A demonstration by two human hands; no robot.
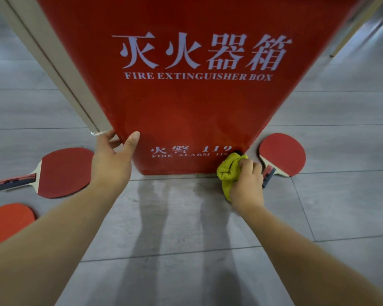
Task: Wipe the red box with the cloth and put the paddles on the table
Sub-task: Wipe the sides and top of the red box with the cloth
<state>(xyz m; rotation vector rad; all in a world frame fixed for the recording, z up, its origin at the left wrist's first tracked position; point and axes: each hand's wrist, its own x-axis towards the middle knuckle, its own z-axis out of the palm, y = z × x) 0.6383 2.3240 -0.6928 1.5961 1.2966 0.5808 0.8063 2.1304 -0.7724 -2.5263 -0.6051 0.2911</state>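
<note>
Head view: right hand (249, 182) bunches yellow cloth (228, 171) against red box (197, 107) lower right corner, centre frame. Left hand (113, 157) open, thumb and fingers bracing lower left edge. Best keep cloth flat, press steady. Paddles (60, 171) on floor (186, 228), both sides; table unseen.

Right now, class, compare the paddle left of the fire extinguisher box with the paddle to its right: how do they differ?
The left paddle lies apart from the left hand, handle pointing left; the right paddle points its handle down-left, partly hidden behind the right hand gripping the yellow cloth. The left paddle looks larger in view. Both lie flat on the grey floor, red face up.
</note>
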